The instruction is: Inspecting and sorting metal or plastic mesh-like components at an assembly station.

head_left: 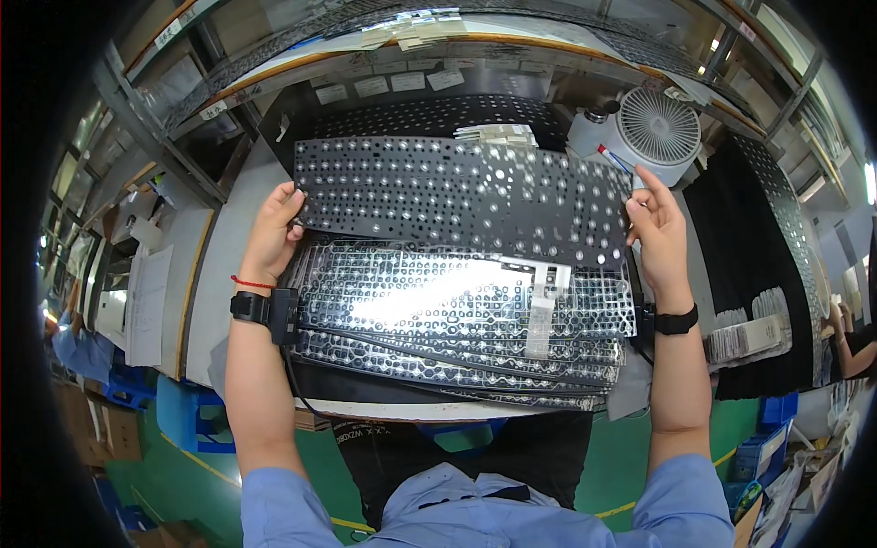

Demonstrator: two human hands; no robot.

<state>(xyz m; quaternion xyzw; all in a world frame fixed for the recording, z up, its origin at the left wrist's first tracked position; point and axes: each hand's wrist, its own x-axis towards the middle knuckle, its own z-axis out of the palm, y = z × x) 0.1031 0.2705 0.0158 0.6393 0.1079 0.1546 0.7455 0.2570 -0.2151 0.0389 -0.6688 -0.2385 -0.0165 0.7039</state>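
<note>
Between my two hands is a thin black keyboard-shaped sheet (402,187), dotted with rows of small bright round spots and holes. My left hand (277,224) pinches its left end, while my right hand (656,219) grips the right end. The sheet is raised and slants a little down to the right. Just below it on the table lies a fanned stack of shiny clear-and-black patterned sheets (347,288), with strong glare on the top one. A pale strip (541,320) rests across that stack near its right side.
A white fan (658,128) stands at the back right, near a red-and-blue pen (614,159). Behind the held sheet sits a pile of pale slips (496,136). A shelf (539,55) spans the back. At right, bundled pale pieces (749,338) lie on black material.
</note>
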